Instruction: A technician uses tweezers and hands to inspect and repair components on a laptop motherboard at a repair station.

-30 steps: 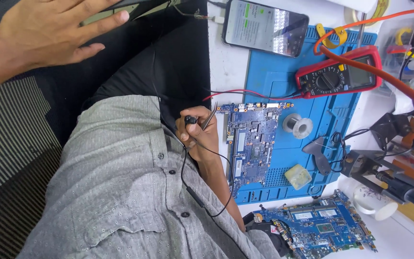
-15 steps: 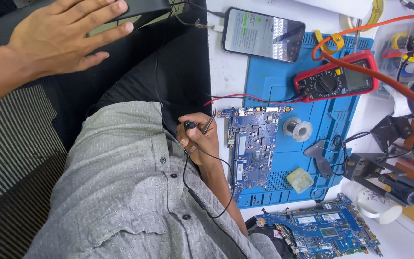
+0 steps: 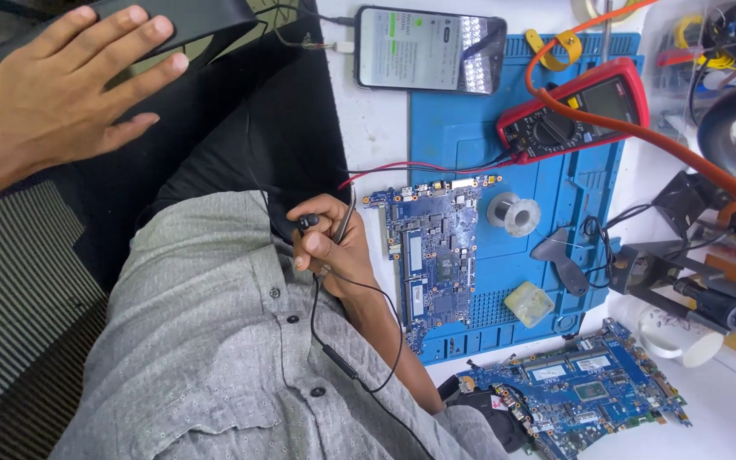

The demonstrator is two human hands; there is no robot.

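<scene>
The right hand (image 3: 330, 247), grip clamped on a thin probe (image 3: 344, 223) at the desk's near edge beside the blue circuit board (image 3: 432, 255), should brace steady; the left hand (image 3: 53, 94) rests flat, fingers apart.

Grey buttoned shirt, bare forearms, two bare hands

The person wears a light grey shirt (image 3: 215, 358) of finely dotted fabric, with small dark buttons (image 3: 292, 319) down the front placket and sleeves ending above the forearms. Dark trousers (image 3: 240, 153) show beyond the hem. The left hand (image 3: 61, 89) and right hand (image 3: 330, 247) carry no gloves, rings or watch.
</scene>
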